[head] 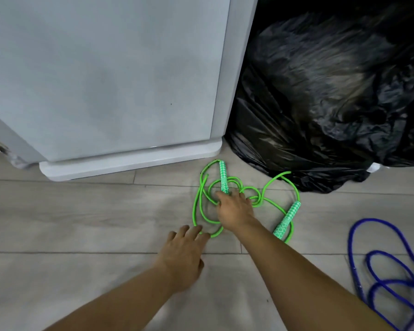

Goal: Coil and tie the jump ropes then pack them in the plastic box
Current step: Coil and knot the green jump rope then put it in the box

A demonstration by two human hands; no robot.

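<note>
A green jump rope (197, 206) lies in a loose tangle on the pale floor in front of me. It has two green-and-white patterned handles: one (223, 177) points toward the white cabinet, the other (287, 218) lies to the right. My right hand (234, 209) is on the middle of the tangle, its fingers curled into the strands at the near end of the upper handle. My left hand (182, 254) reaches over the floor with straight fingers, the tips at the tangle's lower loop. A blue jump rope (378, 263) lies loose at the lower right.
A white cabinet or appliance (105, 91) stands just behind the green rope. A full black plastic bag (332, 103) sits on the floor to the right, its edge over part of the rope. No plastic box is in view.
</note>
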